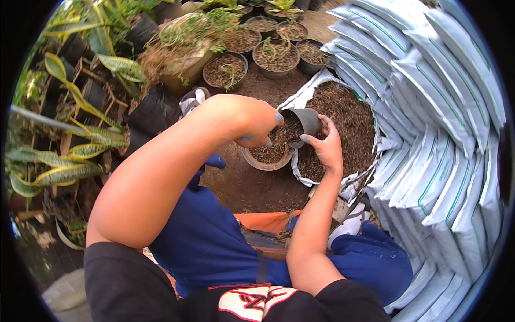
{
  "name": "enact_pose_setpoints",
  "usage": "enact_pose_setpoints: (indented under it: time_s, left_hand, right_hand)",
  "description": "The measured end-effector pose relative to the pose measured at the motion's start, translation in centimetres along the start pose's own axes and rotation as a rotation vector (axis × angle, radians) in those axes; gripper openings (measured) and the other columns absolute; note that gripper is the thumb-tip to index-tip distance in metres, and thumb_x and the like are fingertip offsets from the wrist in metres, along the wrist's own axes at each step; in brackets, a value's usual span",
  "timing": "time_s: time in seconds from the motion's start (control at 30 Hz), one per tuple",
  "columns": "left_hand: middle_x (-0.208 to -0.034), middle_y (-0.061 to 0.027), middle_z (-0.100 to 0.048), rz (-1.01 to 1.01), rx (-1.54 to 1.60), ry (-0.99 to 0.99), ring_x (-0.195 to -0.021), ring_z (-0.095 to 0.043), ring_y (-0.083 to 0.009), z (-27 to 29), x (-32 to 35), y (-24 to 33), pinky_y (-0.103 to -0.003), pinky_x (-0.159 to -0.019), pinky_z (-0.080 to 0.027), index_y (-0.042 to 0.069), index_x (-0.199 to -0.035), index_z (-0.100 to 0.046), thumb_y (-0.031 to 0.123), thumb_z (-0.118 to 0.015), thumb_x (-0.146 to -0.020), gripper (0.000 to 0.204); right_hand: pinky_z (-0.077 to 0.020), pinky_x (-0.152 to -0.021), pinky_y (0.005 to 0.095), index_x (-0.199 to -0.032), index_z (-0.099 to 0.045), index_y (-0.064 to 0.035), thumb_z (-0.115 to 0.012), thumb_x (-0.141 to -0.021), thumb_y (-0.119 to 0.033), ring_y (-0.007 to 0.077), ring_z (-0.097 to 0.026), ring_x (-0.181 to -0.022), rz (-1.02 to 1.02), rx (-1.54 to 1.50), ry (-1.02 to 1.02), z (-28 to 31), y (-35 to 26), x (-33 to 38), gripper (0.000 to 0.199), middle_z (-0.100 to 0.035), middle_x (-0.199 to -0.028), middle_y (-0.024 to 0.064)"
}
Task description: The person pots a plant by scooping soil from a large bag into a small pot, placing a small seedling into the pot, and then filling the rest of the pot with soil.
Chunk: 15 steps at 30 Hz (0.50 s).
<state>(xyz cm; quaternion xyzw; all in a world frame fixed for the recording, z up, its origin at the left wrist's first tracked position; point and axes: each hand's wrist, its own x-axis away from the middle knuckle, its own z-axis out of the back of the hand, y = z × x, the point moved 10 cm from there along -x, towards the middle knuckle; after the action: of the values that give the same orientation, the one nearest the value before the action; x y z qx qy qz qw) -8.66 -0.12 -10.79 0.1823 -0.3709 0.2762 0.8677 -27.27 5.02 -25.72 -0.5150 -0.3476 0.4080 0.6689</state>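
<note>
A small dark pot (307, 121), tilted on its side, is gripped by the right hand (325, 147) above an open white sack of brown potting mix (343, 121). The left hand (256, 126), fingers curled, presses mix at the pot's mouth. Just below sits a brown pot (266, 155) half full of mix. Tilted so steeply, the dark pot could spill mix onto the bare ground (247, 188).

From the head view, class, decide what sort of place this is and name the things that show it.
Probably a plant nursery or garden potting area: rows of soil-filled pots, an open sack of potting mix, stacked white bags and striped-leaved plants.
</note>
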Motion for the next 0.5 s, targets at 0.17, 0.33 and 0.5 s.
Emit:
enact_pose_setpoints:
  time_s: [0.17,0.33,0.5]
  left_hand:
    - [-0.129,-0.0195,-0.068,0.058,-0.068,-0.104,-0.12,-0.065,-0.0377,-1.9,-0.7,-1.9,-0.048,-0.098,-0.053,0.01,-0.15,-0.051,0.022,-0.066,-0.098,0.056]
    - [-0.117,-0.0196,-0.072,0.062,-0.034,-0.053,-0.113,-0.068,-0.0372,-1.1,-0.3,-3.0,-0.048,-0.093,-0.055,0.01,-0.147,-0.053,0.023,-0.066,-0.099,0.052]
    - [-0.118,-0.0184,-0.072,0.091,-0.019,-0.072,-0.111,-0.069,-0.0357,0.4,1.0,-2.9,-0.049,-0.091,-0.055,0.014,-0.15,-0.051,0.024,-0.065,-0.1,0.053]
  right_hand:
    - [-0.049,-0.102,0.0377,-0.138,-0.056,0.0017,-0.089,-0.065,-0.013,0.0248,-0.062,-0.117,0.041,0.049,-0.051,-2.2,-0.9,-1.1,0.082,-0.065,-0.129,0.0156]
    - [-0.054,-0.095,0.0379,-0.135,-0.059,-0.0007,-0.089,-0.064,-0.01,0.0243,-0.064,-0.113,0.018,0.097,-0.143,-3.9,-0.8,-2.0,0.078,-0.067,-0.12,0.0151]
    - [-0.0527,-0.096,0.0384,-0.132,-0.061,-0.0013,-0.09,-0.062,-0.014,0.0247,-0.063,-0.113,0.053,0.156,-0.193,-4.6,-0.5,-2.8,0.076,-0.064,-0.125,0.014]
